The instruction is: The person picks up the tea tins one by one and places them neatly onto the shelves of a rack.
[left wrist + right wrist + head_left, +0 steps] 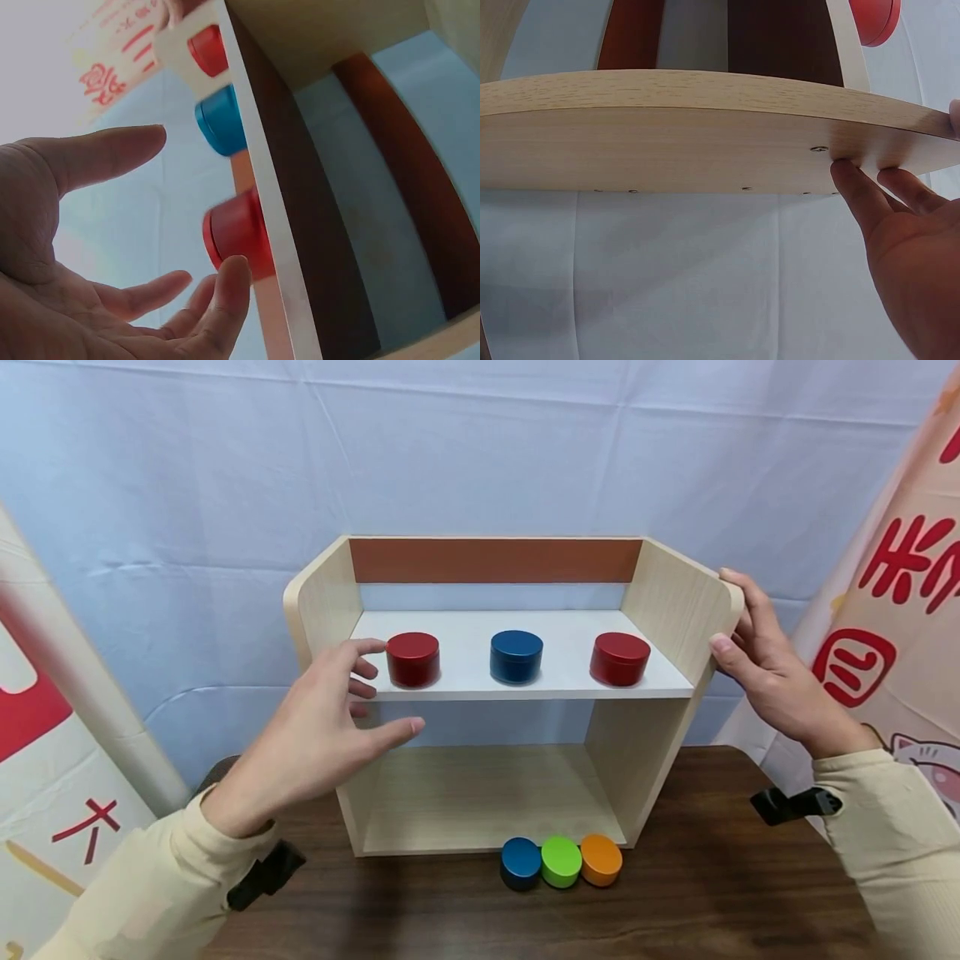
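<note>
A red tin (pixel 413 660), a blue tin (pixel 516 657) and another red tin (pixel 619 659) stand in a row on the white upper board of a small wooden shelf (pixel 495 793). Beside the left red tin my left hand (pixel 322 718) is spread, thumb apart from the fingers. In the left wrist view a fingertip is close to that red tin (pixel 238 231); whether it touches I cannot tell. My right hand (pixel 776 672) holds the shelf's right side panel by its front edge. Its fingertips press the panel's outer face (pixel 705 150) in the right wrist view.
On the dark wooden table (pixel 712 860), blue (pixel 521 862), green (pixel 561 862) and orange (pixel 602 860) tins sit side by side at the shelf's front. A pale cloth (pixel 480 452) hangs behind; printed cloths (pixel 900 635) hang at both sides.
</note>
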`<state>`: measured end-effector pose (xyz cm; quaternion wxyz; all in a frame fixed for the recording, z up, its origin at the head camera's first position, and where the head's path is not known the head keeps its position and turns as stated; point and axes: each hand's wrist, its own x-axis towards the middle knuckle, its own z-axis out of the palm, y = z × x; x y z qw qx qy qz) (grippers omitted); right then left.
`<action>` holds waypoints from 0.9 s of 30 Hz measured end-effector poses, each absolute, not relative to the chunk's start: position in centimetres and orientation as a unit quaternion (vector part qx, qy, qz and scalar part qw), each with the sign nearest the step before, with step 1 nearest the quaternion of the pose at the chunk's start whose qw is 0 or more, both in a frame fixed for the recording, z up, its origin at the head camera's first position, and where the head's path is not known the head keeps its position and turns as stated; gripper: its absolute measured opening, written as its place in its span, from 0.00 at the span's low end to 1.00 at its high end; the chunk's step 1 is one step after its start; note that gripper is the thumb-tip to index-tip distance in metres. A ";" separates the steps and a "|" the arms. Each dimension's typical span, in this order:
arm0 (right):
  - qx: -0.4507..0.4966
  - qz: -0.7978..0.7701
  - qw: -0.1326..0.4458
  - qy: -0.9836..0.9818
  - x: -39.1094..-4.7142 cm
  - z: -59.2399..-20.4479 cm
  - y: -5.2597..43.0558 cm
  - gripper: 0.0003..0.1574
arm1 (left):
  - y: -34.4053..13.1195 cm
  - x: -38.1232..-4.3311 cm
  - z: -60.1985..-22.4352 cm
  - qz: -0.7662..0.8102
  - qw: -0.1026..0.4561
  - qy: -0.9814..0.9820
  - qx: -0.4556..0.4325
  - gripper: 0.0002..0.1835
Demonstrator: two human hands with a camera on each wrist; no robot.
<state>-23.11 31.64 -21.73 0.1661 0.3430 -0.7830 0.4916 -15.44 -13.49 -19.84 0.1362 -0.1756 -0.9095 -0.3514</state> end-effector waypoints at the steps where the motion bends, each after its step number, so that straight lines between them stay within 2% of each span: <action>1: 0.343 0.491 0.166 -0.783 -23.1 -21.7 31.7 0.47 | -13.3 -15.2 -20.1 -0.351 0.142 -0.908 -0.182 0.44; 6: 0.341 0.487 0.170 -0.786 -23.1 -21.7 31.7 0.47 | -12.5 -14.1 -21.9 -0.354 0.165 -0.896 -0.210 0.41; 13: 0.342 0.485 0.169 -0.787 -23.1 -21.8 31.7 0.47 | -11.3 -13.3 -24.3 -0.368 0.164 -0.885 -0.232 0.37; 27: 0.344 0.488 0.167 -0.785 -23.1 -21.8 31.6 0.47 | -9.2 -13.9 -32.4 -0.387 0.054 -0.890 -0.235 0.36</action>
